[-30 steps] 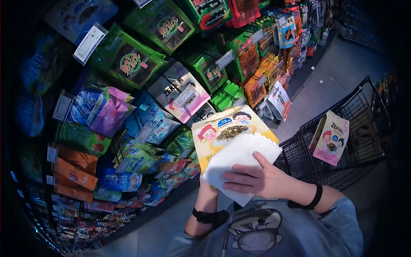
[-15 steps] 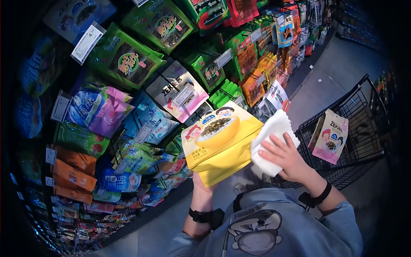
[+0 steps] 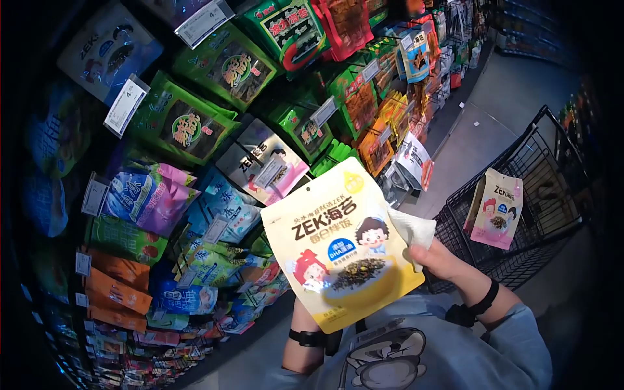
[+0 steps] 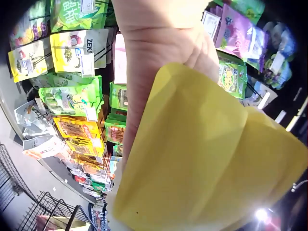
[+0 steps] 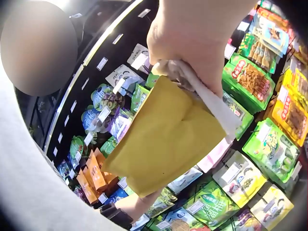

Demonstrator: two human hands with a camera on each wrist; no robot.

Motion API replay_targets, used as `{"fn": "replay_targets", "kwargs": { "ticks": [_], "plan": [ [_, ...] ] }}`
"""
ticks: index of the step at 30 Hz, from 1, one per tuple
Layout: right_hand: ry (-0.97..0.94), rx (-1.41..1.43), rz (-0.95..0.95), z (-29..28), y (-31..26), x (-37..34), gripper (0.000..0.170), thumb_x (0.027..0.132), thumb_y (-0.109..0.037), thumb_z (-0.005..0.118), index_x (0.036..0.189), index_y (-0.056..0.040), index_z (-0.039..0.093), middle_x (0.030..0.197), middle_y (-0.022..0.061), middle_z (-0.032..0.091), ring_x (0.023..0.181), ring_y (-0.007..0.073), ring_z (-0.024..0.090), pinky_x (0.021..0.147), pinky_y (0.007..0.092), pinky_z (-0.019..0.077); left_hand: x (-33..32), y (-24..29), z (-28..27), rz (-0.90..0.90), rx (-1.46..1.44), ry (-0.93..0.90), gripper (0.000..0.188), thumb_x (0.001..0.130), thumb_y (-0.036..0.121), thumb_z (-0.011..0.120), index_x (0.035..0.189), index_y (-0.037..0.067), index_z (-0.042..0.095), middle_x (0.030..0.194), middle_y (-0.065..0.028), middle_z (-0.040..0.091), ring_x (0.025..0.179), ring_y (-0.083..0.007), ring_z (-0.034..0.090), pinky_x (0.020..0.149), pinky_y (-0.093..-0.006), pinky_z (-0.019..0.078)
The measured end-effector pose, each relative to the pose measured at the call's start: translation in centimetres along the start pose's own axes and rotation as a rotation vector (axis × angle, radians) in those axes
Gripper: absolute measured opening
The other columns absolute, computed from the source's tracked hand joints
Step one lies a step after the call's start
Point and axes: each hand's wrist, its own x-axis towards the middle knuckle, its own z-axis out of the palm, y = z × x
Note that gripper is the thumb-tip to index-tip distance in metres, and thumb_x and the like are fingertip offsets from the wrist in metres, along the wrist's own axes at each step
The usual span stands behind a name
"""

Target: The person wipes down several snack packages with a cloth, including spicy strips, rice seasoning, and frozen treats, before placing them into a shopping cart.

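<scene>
A yellow and cream ZEK seaweed pouch [image 3: 344, 244] is held up in front of the body, its printed front toward the head camera. My left hand [image 4: 161, 55] holds it from behind and below; the pouch hides those fingers. At the pouch's right edge my right hand [image 3: 434, 258] grips a white cloth [image 3: 416, 229], the thumb on the near side. Part of the cloth is tucked behind the pouch. From the right wrist, the cloth [image 5: 214, 103] lies along the pouch's upper edge, against its plain yellow side [image 5: 168, 134].
A hanging-snack shelf runs along the left, with green seaweed packs [image 3: 188, 127], a pink and purple bag [image 3: 153, 195], orange packs [image 3: 117, 289] and price tags [image 3: 127, 105]. At right stands a black wire cart [image 3: 520, 156] with another ZEK pouch [image 3: 497, 209] in it.
The pouch has tilted up from its yellow base until its whole front shows. My right hand and the cloth moved off the front, out right, then to the pouch's right edge.
</scene>
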Motion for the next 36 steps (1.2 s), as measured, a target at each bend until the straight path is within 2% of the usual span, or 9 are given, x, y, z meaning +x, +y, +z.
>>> {"fn": "replay_targets", "kwargs": {
  "ticks": [5, 13, 15, 20, 22, 26, 30, 32, 36],
  "plan": [
    [-0.002, 0.003, -0.017, 0.5, 0.1, 0.4, 0.069, 0.085, -0.017, 0.062, 0.140, -0.0030, 0.024, 0.132, 0.0073, 0.044, 0.120, 0.0156, 0.044, 0.100, 0.0323, 0.0362, -5.3, 0.4, -3.3, -0.031, 0.115, 0.043, 0.049, 0.096, 0.034, 0.040, 0.135, 0.004, 0.036, 0.136, -0.0154, 0.043, 0.118, -0.0258, 0.048, 0.100, -0.0393, 0.0391],
    [0.107, 0.236, 0.034, 0.8, -0.1, 0.8, 0.065, 0.081, -0.009, 0.067, 0.136, -0.0034, 0.032, 0.127, 0.0082, 0.049, 0.115, 0.0172, 0.049, 0.097, 0.0332, 0.0407, 6.8, 1.3, 4.1, -0.089, 0.297, 0.117, 0.049, 0.096, 0.032, 0.041, 0.135, 0.003, 0.036, 0.135, -0.0158, 0.043, 0.117, -0.0243, 0.049, 0.099, -0.0374, 0.0400],
    [0.135, 0.278, 0.037, 0.6, 0.1, 0.9, 0.064, 0.081, -0.008, 0.067, 0.135, -0.0036, 0.033, 0.126, 0.0082, 0.050, 0.114, 0.0172, 0.050, 0.096, 0.0330, 0.0415, -3.2, 0.7, -1.9, -0.105, 0.344, 0.129, 0.049, 0.096, 0.031, 0.041, 0.135, 0.003, 0.035, 0.135, -0.0159, 0.043, 0.117, -0.0239, 0.049, 0.098, -0.0370, 0.0402],
    [0.234, 0.340, 0.030, 0.4, 0.1, 1.2, 0.060, 0.081, -0.006, 0.065, 0.133, -0.0036, 0.035, 0.123, 0.0082, 0.052, 0.111, 0.0169, 0.052, 0.093, 0.0326, 0.0439, -1.8, 1.5, -0.1, -0.141, 0.446, 0.132, 0.049, 0.096, 0.030, 0.042, 0.135, 0.002, 0.035, 0.135, -0.0161, 0.043, 0.117, -0.0231, 0.049, 0.098, -0.0361, 0.0407],
    [0.326, 0.217, -0.094, 0.4, 0.2, 1.7, 0.062, 0.081, -0.004, 0.065, 0.134, -0.0036, 0.033, 0.123, 0.0080, 0.050, 0.113, 0.0163, 0.050, 0.095, 0.0323, 0.0416, -3.0, 2.0, 2.3, 0.295, 0.629, 0.216, 0.047, 0.097, 0.024, 0.041, 0.136, -0.001, 0.031, 0.136, -0.0163, 0.040, 0.120, -0.0209, 0.046, 0.094, -0.0319, 0.0423],
    [0.415, -0.014, -0.291, 1.8, 0.5, 2.5, 0.065, 0.079, -0.002, 0.066, 0.134, -0.0035, 0.030, 0.124, 0.0081, 0.047, 0.116, 0.0157, 0.045, 0.098, 0.0316, 0.0374, -3.4, 1.0, 4.5, 0.384, 0.927, 0.031, 0.060, 0.097, 0.031, 0.043, 0.142, 0.000, 0.017, 0.139, -0.0161, 0.036, 0.127, -0.0234, 0.039, 0.103, -0.0355, 0.0323],
    [0.228, -0.165, -0.205, 4.8, -1.8, 2.0, 0.068, 0.078, -0.004, 0.068, 0.135, -0.0061, 0.030, 0.126, 0.0085, 0.044, 0.120, 0.0156, 0.041, 0.101, 0.0307, 0.0324, -0.4, -1.4, 0.4, 0.416, 0.685, 0.131, 0.066, 0.097, 0.042, 0.039, 0.144, 0.004, 0.012, 0.140, -0.0132, 0.035, 0.128, -0.0238, 0.037, 0.103, -0.0378, 0.0335],
    [0.114, -0.299, -0.278, 5.7, -2.1, 1.8, 0.063, 0.079, -0.003, 0.066, 0.133, -0.0076, 0.034, 0.127, 0.0083, 0.044, 0.120, 0.0163, 0.041, 0.101, 0.0311, 0.0321, 0.2, -1.9, 0.2, 0.150, 0.239, 0.135, 0.051, 0.099, 0.038, 0.032, 0.141, 0.010, 0.025, 0.139, -0.0116, 0.037, 0.126, -0.0232, 0.040, 0.103, -0.0365, 0.0351],
    [-0.052, -0.265, -0.231, 7.1, -2.9, 1.9, 0.063, 0.078, -0.002, 0.069, 0.132, -0.0043, 0.036, 0.126, 0.0071, 0.045, 0.118, 0.0154, 0.043, 0.099, 0.0304, 0.0345, -5.4, -2.7, -0.1, 0.066, 0.779, -0.073, 0.060, 0.095, 0.052, 0.031, 0.142, 0.014, 0.029, 0.142, -0.0143, 0.035, 0.128, -0.0293, 0.037, 0.104, -0.0443, 0.0332]
  ]
}}
